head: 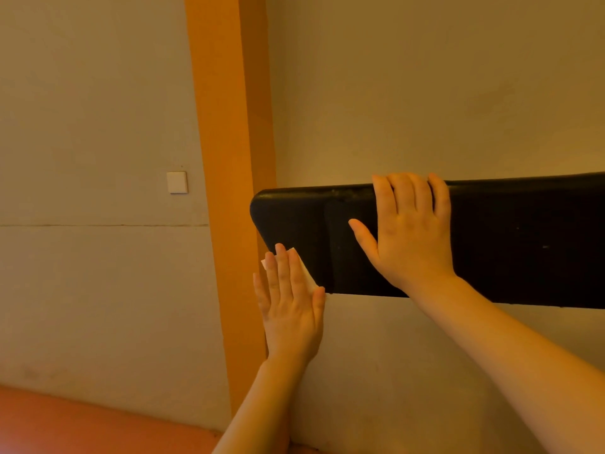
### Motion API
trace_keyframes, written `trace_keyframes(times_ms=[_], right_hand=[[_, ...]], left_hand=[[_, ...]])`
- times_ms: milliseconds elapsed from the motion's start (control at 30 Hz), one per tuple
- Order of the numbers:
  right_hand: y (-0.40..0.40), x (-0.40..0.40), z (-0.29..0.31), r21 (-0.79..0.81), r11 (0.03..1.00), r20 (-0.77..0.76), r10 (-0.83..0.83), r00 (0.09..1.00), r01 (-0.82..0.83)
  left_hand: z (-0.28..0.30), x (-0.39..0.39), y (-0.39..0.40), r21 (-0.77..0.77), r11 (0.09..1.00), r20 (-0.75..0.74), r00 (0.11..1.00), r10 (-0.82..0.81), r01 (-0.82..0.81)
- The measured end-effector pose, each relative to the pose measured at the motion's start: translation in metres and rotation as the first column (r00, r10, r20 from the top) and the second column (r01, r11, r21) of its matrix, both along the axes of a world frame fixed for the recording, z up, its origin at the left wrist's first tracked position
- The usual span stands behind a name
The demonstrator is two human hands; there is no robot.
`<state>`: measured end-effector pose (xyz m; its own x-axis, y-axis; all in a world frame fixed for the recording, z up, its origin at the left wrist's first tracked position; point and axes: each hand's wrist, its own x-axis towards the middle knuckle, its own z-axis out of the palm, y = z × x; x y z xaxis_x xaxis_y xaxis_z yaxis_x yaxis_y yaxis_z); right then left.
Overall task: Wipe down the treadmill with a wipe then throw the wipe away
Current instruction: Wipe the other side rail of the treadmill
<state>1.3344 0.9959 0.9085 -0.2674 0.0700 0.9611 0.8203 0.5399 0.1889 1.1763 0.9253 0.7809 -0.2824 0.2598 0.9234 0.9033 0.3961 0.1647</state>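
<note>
A wide black treadmill console panel (507, 244) stretches from the centre to the right edge. My right hand (409, 231) lies flat on it, fingertips hooked over its top rim, thumb spread to the left. My left hand (289, 296) is flat with straight fingers at the panel's lower left corner, pressing a white wipe (306, 273) against that edge. Only a small strip of the wipe shows beside my fingers. The rest of the treadmill is out of view.
A beige wall fills the background, with an orange vertical pillar (229, 158) just left of the panel. A white wall switch (177, 182) sits left of the pillar. Reddish floor (82, 424) shows at the lower left.
</note>
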Motion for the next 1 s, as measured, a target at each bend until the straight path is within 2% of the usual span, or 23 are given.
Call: trace_keyframes(times_ms=[267,433,533,700,833,1000], right_hand=[[0.002,0.0,-0.002,-0.005,1.0,0.008,0.012,1.0,-0.012],[0.003,0.006,-0.006,0.0,0.999,0.044,0.045,0.998,-0.045],[0.004,0.024,-0.026,0.022,0.997,0.057,0.073,0.996,-0.074],[0.022,0.063,-0.055,-0.012,0.999,-0.013,-0.044,0.999,0.044],[0.034,0.074,-0.062,-0.029,0.999,0.015,-0.037,0.999,0.037],[0.04,0.075,-0.062,-0.003,1.0,0.029,-0.024,0.999,0.024]], left_hand=[[0.011,0.016,0.011,-0.075,0.997,-0.206,0.977,-0.05,0.035],[0.017,0.014,0.006,-0.089,0.996,-0.235,0.972,-0.028,0.007],[0.045,0.009,0.003,-0.048,0.999,-0.239,0.971,-0.02,0.008],[0.096,0.012,0.007,0.037,0.998,-0.188,0.981,-0.038,0.045],[0.07,0.019,0.009,-0.006,0.997,-0.201,0.976,-0.078,0.078],[0.028,0.018,0.007,-0.141,0.987,-0.354,0.927,-0.127,0.081]])
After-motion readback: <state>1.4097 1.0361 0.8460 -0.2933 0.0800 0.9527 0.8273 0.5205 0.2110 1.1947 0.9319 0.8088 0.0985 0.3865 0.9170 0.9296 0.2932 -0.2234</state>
